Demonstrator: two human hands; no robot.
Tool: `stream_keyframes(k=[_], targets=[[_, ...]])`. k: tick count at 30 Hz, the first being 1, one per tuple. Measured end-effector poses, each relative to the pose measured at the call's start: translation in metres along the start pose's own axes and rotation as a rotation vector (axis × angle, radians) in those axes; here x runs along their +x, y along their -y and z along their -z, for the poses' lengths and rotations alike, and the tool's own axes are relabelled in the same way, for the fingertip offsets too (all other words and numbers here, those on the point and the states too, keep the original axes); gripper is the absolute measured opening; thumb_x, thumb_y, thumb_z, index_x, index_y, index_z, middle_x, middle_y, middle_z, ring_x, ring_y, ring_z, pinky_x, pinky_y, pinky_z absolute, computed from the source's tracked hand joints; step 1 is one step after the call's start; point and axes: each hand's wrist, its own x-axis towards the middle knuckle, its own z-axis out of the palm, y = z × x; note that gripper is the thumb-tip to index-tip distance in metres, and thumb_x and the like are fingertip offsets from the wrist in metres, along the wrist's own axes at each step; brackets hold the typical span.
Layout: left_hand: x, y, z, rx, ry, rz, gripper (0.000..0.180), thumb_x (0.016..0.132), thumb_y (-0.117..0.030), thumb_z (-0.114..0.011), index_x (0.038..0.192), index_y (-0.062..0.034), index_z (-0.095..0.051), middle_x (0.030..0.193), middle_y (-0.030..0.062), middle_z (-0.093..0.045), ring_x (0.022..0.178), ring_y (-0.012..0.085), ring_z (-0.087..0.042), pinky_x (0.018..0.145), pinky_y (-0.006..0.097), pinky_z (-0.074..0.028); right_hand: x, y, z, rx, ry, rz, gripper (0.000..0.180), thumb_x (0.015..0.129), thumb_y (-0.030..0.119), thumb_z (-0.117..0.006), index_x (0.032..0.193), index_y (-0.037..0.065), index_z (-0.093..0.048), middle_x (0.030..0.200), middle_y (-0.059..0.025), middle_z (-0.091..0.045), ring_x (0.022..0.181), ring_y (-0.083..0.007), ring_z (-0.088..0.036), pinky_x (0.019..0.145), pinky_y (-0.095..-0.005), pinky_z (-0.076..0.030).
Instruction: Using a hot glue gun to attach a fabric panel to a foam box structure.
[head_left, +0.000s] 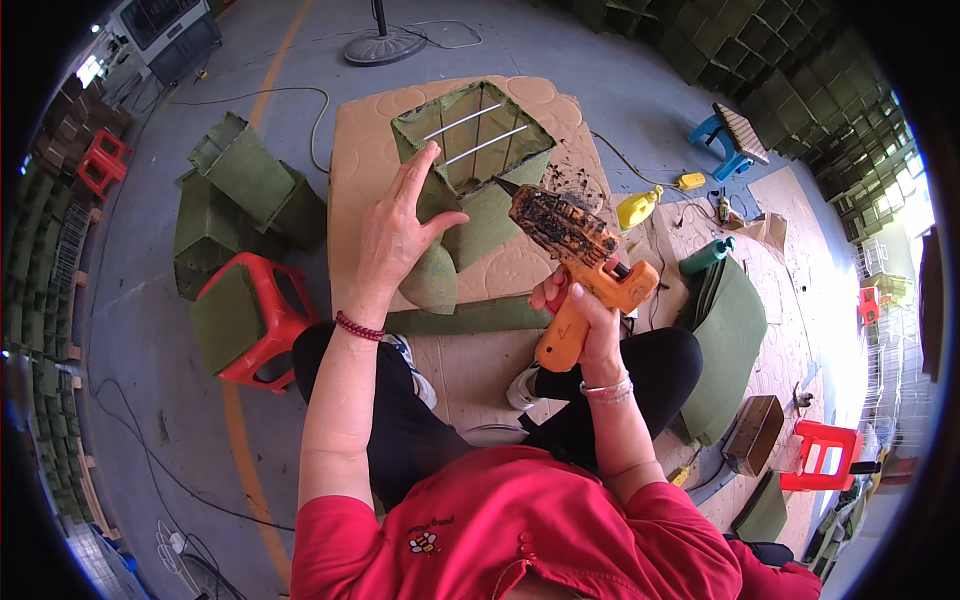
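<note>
My right hand (pixel 598 325) grips the handle of an orange hot glue gun (pixel 590 305), its front caked with blackened residue. The dark nozzle points at the near rim of a green felt-like box (pixel 505 205) on the cardboard-covered work surface. Two white rods (pixel 487 143) and thinner dark bars cross the box's open side. My left hand (pixel 395 225) is at the box's left side, fingers stretched up and thumb apart; whether its palm presses on the green material cannot be made out. Below it hangs a rounded green flap (pixel 432 280).
Green box shells (pixel 240 175) and a red stool (pixel 262 320) stand at the left. Stacked green sheets (pixel 725 340), a yellow bottle (pixel 638 207), a green bottle (pixel 706 256) and cables lie at the right. A blue-legged stool (pixel 728 140) and a round stand base (pixel 385 46) are farther off.
</note>
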Motion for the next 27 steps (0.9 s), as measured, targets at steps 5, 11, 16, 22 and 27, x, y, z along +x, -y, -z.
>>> stream_keyframes(k=[5,11,16,22,27], targets=[[-0.001,-0.001,0.001,0.004,0.007,0.006,0.092,0.062,-0.028,-0.083,0.140,-0.0129,-0.037,0.129,0.0071,-0.055,0.095,0.0277,-0.065,0.071,0.036,-0.057,0.004,0.003,0.001,-0.056,-0.110,0.035,0.027,0.083,0.020,-0.058,0.099,0.001,-0.049,0.085,-0.0108,-0.052,0.082,-0.0268,-0.054,0.079,-0.0402,-0.043],[-0.001,-0.001,-0.001,0.005,-0.008,0.001,0.092,0.062,-0.028,-0.083,0.140,-0.0130,-0.036,0.129,0.0076,-0.056,0.099,0.0276,-0.064,0.074,0.036,-0.057,0.012,0.008,0.012,-0.049,-0.122,0.081,0.025,0.085,0.019,-0.057,0.099,0.000,-0.050,0.086,-0.0106,-0.052,0.082,-0.0252,-0.053,0.078,-0.0394,-0.044],[-0.001,-0.001,-0.001,-0.002,0.003,0.016,0.091,0.063,-0.029,-0.082,0.140,-0.0128,-0.036,0.129,0.0088,-0.055,0.104,0.0281,-0.062,0.078,0.036,-0.056,0.014,0.013,0.009,-0.073,-0.180,0.130,0.024,0.085,0.017,-0.057,0.100,0.000,-0.050,0.085,-0.0112,-0.052,0.082,-0.0252,-0.054,0.078,-0.0410,-0.045],[0.000,-0.002,-0.002,0.014,-0.013,-0.009,0.090,0.064,-0.029,-0.082,0.140,-0.0130,-0.036,0.130,0.0091,-0.055,0.109,0.0277,-0.060,0.082,0.036,-0.055,0.018,0.016,0.023,-0.070,-0.153,0.133,0.024,0.085,0.014,-0.057,0.102,0.000,-0.049,0.090,-0.0103,-0.052,0.084,-0.0246,-0.054,0.077,-0.0431,-0.046],[-0.001,-0.005,-0.001,-0.030,0.010,0.044,0.089,0.065,-0.026,-0.082,0.140,-0.0121,-0.036,0.132,0.0085,-0.054,0.114,0.0278,-0.057,0.085,0.036,-0.054,0.024,0.022,0.015,-0.037,-0.220,0.218,0.019,0.086,0.010,-0.056,0.099,-0.002,-0.050,0.084,-0.0111,-0.055,0.079,-0.0251,-0.058,0.077,-0.0395,-0.049]])
